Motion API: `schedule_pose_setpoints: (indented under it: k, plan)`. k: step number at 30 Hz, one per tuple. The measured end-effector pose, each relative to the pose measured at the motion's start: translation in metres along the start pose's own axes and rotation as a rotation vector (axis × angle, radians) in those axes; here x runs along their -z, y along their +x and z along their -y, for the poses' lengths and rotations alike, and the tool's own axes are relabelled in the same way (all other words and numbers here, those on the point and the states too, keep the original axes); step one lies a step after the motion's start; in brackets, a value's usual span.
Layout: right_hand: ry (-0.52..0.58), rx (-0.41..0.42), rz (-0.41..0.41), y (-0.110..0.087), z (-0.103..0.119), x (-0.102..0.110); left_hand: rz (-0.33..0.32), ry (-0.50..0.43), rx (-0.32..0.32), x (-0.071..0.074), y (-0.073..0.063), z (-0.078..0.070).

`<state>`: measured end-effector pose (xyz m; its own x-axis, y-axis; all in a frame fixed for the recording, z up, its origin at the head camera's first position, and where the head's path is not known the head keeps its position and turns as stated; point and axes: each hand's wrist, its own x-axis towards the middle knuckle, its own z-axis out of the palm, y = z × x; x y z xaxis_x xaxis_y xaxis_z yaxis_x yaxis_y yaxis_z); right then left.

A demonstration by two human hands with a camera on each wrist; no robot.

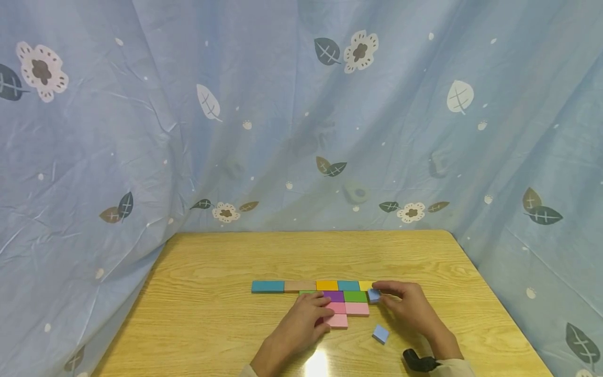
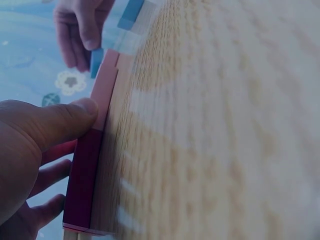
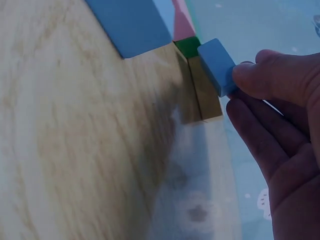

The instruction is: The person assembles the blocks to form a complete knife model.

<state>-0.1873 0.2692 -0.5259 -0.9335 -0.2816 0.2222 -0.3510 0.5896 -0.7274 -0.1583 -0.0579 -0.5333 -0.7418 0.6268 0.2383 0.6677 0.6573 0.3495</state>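
My right hand point(image 1: 411, 306) pinches a small light-blue block point(image 1: 373, 296) between thumb and fingers, at the right end of a flat layout of coloured blocks. In the right wrist view this blue block point(image 3: 215, 67) is tilted beside a green block point(image 3: 187, 46). My left hand point(image 1: 306, 319) rests over the layout's left side and hides part of it. Its thumb touches the edge of a pink block point(image 2: 104, 92) in the left wrist view, beside a dark magenta block point(image 2: 82, 180). The other left fingers are loosely spread.
A second light-blue block point(image 1: 380, 334) lies apart on the wooden table point(image 1: 212, 324). The layout's top row runs left from a yellow block point(image 1: 365, 285) to a blue block point(image 1: 267, 286). Behind hangs a patterned blue curtain point(image 1: 282, 131).
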Motion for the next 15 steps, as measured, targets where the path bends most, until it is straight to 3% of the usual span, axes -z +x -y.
schedule_pose_setpoints:
  k: [15]
  plan:
    - [-0.096, 0.024, 0.070, 0.0055, -0.0024, 0.0001, -0.010, -0.004, -0.010, -0.0013, 0.0004, 0.0018]
